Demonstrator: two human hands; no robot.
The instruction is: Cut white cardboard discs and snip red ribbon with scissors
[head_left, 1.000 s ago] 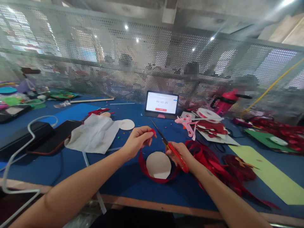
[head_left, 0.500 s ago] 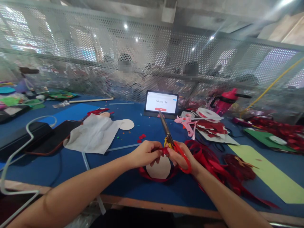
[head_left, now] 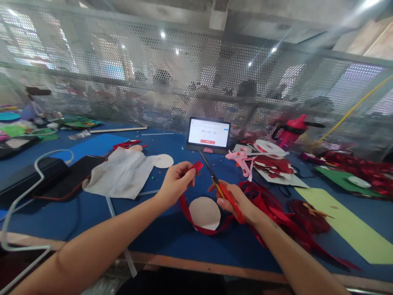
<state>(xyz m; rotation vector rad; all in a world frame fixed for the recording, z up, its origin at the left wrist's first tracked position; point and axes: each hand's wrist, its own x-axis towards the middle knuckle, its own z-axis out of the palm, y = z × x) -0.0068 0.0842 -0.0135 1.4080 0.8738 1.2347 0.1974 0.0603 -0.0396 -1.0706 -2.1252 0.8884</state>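
Note:
Between thumb and fingers, my left hand (head_left: 179, 180) pinches the end of a red ribbon (head_left: 184, 207), whose tip sticks up past the fingertips. The ribbon hangs from that hand and curves round the near side of a pale round disc (head_left: 204, 213) on the table. My right hand (head_left: 235, 200) is wrapped round the handles of red-and-yellow scissors (head_left: 225, 192). Their dark blades point up and to the left, a little right of the ribbon end and apart from it. To the right of that hand lies a heap of red ribbon (head_left: 267, 209).
A tablet (head_left: 208, 133) showing a timer stands at the back. A pink glue gun (head_left: 241, 159) and a ribbon spool (head_left: 269, 148) lie right of it. At left are a grey cloth (head_left: 121, 174), a white disc (head_left: 164, 161) and a phone (head_left: 67, 178). Yellow-green card (head_left: 346, 221) lies right.
My hands have moved apart. The left has risen to the left with the ribbon end, and the right has drawn slightly away with the scissors, uncovering the disc.

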